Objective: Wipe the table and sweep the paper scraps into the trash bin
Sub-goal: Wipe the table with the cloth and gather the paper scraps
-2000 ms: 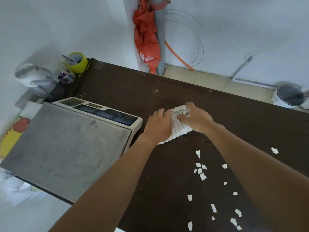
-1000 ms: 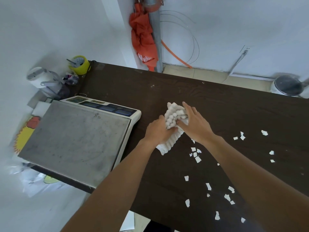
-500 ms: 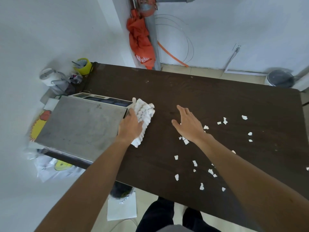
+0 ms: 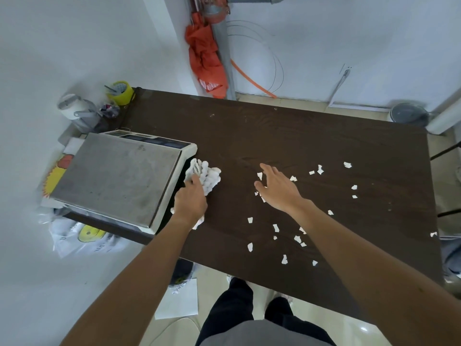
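Note:
A white bumpy cloth (image 4: 208,176) lies on the dark brown table (image 4: 287,136), right beside the scale. My left hand (image 4: 190,203) presses down on its near half and holds it. My right hand (image 4: 278,187) hovers flat with fingers spread over the left end of the white paper scraps (image 4: 275,228), which are scattered across the table's right half. A round grey bin (image 4: 409,114) stands on the floor beyond the far right corner of the table.
A weighing scale with a grey steel platter (image 4: 119,176) fills the table's left end. A yellow tape roll (image 4: 121,92) and a white kettle (image 4: 77,109) sit at the far left corner. An orange cloth (image 4: 204,58) hangs on a pipe behind. My legs stand at the near edge.
Both hands were bunching the cloth together mid-table. My left hand then carried it left against the scale, and my right hand let go and opened above the scraps. The view rose and pulled back.

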